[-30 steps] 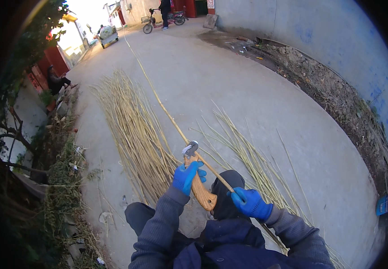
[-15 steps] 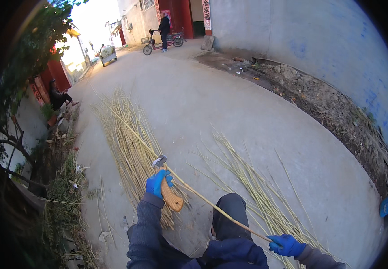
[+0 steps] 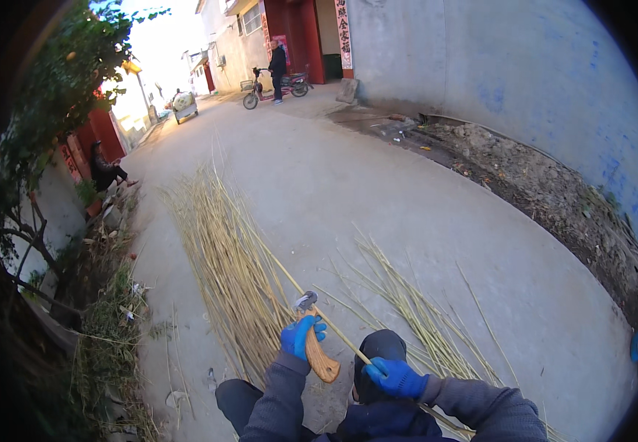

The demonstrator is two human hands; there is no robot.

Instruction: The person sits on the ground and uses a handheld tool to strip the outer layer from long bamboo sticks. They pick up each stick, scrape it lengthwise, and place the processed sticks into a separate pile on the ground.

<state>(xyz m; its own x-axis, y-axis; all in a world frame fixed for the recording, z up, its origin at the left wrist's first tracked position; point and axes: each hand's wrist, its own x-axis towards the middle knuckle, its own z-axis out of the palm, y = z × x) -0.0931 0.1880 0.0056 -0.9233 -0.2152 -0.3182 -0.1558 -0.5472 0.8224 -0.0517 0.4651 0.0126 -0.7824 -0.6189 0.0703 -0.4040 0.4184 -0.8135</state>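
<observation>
Left hand [image 3: 300,335] gripped the wooden-handled tool [image 3: 317,352]; right hand [image 3: 396,376] pinched the stalk [image 3: 333,333] at 4 o'clock, steadying it.

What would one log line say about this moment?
left hand: grips wooden-handled tool | right hand: holds thin reed stalk | stalk through tool head | reed piles on ground

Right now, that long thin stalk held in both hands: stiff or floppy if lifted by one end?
Probably whippy: the stalk is very long and thin, so its free end would likely sag. Likely light for its length. The left hand and right hand each grip it, suggesting it needs two-point support.
</observation>
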